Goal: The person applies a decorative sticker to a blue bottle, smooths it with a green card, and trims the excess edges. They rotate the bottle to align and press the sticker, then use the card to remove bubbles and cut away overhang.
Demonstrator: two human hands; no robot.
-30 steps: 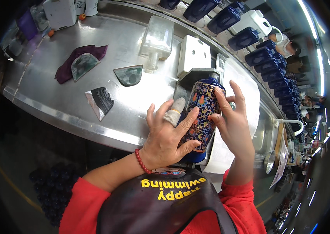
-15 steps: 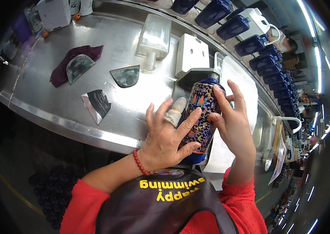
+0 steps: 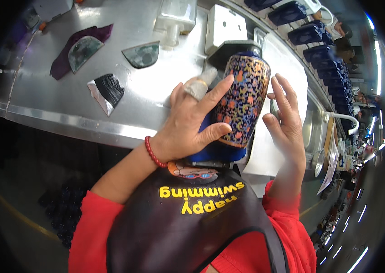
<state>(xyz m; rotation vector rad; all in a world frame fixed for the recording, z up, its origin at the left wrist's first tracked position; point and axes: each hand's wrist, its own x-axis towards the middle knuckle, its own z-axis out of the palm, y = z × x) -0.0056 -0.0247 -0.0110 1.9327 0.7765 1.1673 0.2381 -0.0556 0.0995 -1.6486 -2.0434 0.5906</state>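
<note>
A dark blue bottle with a colourful floral wrap lies in front of me, its neck end toward a dark holder. Dark blue glass shows below the wrap's lower edge. My left hand rests against the bottle's left side, fingers spread, with the index finger and thumb on the pattern. A pale cover sits on one of its fingers. On the other side, my right hand is held with fingers apart, slightly off the bottle. A small greenish piece partly shows behind its fingers.
On the metal table lie two half-round scrapers, a purple cloth and a black-and-white scrap. A clear bottle and white block stand farther back. White paper lies right; blue bottles line up beyond.
My right hand has come off the bottle and moved slightly right. My left hand stays against it. The whole view has shifted, so the table things appear higher.
</note>
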